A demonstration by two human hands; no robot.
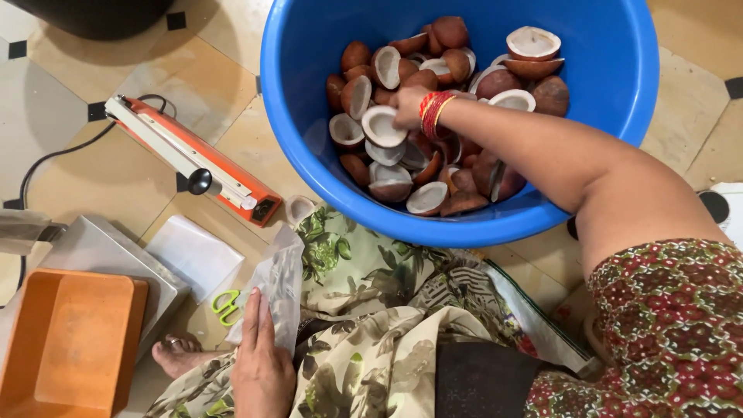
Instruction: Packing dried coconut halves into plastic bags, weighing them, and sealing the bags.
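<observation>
Head view, looking straight down: the right hand [408, 107] is deep in the blue tub [309, 147], fingers curled down onto a coconut half [383, 125] that lies white side up near the middle of the heap. Red bangles [433, 111] sit at the wrist. The fingers look closed around the half's rim, though the tips are hidden behind the hand, so I cannot tell how firm the grip is.

Down at the lap, the left hand [261, 364] lies flat, fingers together and straight, pressing a clear plastic bag [272, 290] against the patterned cloth [364, 310]. The bag's mouth points up toward the tub, near its rim.

Around them: an orange heat sealer [193, 159] on the tiled floor left of the tub, its cord trailing off; one loose coconhalf [299, 207] on the floor just beside the sealer's end; green-handled scissors [226, 306] near the left hand; a metal scale [101, 251] with an orange tray [70, 340] beside it.

To do this well, I'd judge the pick wants a grip across the shell's edge, thumb on the brown side, since the curved halves sit loosely stacked and neighbours could slide. The left hand would do better pinching the bag's mouth open than pressing it flat, so the half drops in cleanly.
</observation>
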